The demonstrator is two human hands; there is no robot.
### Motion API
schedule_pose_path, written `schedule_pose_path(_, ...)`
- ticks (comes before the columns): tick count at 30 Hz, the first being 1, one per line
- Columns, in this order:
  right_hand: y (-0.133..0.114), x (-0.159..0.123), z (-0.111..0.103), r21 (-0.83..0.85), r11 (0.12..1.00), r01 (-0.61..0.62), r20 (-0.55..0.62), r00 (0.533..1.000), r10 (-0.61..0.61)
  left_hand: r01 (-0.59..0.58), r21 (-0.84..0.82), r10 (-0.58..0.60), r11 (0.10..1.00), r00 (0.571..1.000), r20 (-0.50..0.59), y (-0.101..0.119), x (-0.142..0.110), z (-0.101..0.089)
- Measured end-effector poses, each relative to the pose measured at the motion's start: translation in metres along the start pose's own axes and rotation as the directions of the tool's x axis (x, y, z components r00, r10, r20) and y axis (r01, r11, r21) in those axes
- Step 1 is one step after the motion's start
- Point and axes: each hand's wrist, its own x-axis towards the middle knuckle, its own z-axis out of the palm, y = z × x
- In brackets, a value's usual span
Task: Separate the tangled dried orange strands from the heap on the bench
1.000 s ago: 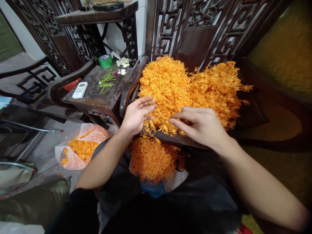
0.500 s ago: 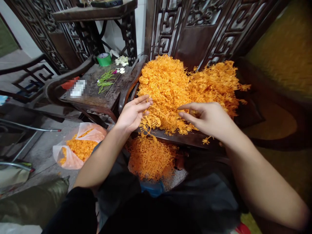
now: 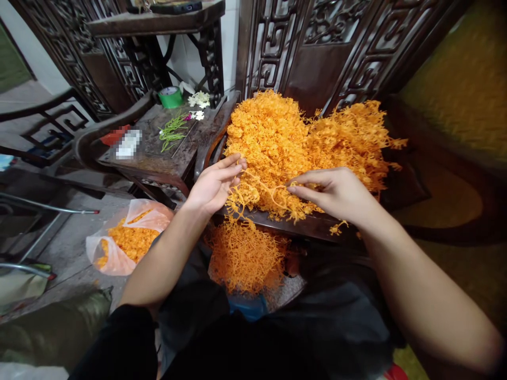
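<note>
A big heap of orange plastic flower sprigs [image 3: 301,142] lies on a dark wooden chair seat [image 3: 312,226] in front of me. My left hand [image 3: 214,183] is at the heap's left edge, fingers pinched on one orange sprig [image 3: 269,192]. My right hand [image 3: 336,192] pinches the other end of that same sprig, which stretches between the two hands. A smaller pile of orange pieces [image 3: 245,256] lies below the seat's front edge, between my knees.
A clear plastic bag of orange pieces [image 3: 127,240] sits on the floor at left. A dark side table [image 3: 158,153] holds green stems [image 3: 172,132], white flowers [image 3: 198,100] and a green tape roll [image 3: 170,96]. Carved wooden panels [image 3: 317,47] stand behind.
Both hands shifted slightly up into the heap, and a single orange sprig is now drawn out between them.
</note>
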Motion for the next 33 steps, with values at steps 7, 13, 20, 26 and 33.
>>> schedule_pose_path(7,0.002,0.001,-0.003,-0.015,0.999,-0.030,0.023,0.999,0.030,-0.007,-0.066,0.006,0.998,1.000,-0.027,0.002,-0.004,0.005)
schedule_pose_path(13,0.002,0.000,-0.007,-0.065,0.997,-0.041,0.045,0.998,0.044,-0.017,-0.083,0.016,0.996,1.000,-0.015,0.001,-0.005,0.005)
schedule_pose_path(20,-0.019,-0.008,0.001,-0.477,0.866,0.152,-0.170,0.950,-0.261,-0.001,-0.069,-0.002,0.998,0.999,-0.052,-0.006,-0.003,0.007)
schedule_pose_path(26,-0.040,-0.012,0.022,-0.503,0.681,0.532,-0.030,0.777,-0.629,0.041,-0.058,-0.042,0.997,0.999,-0.017,-0.020,-0.003,0.014)
schedule_pose_path(33,-0.032,-0.006,0.019,-0.077,0.976,0.204,-0.391,0.894,-0.218,-0.030,0.457,-0.043,0.889,0.988,0.149,-0.013,-0.011,0.005)
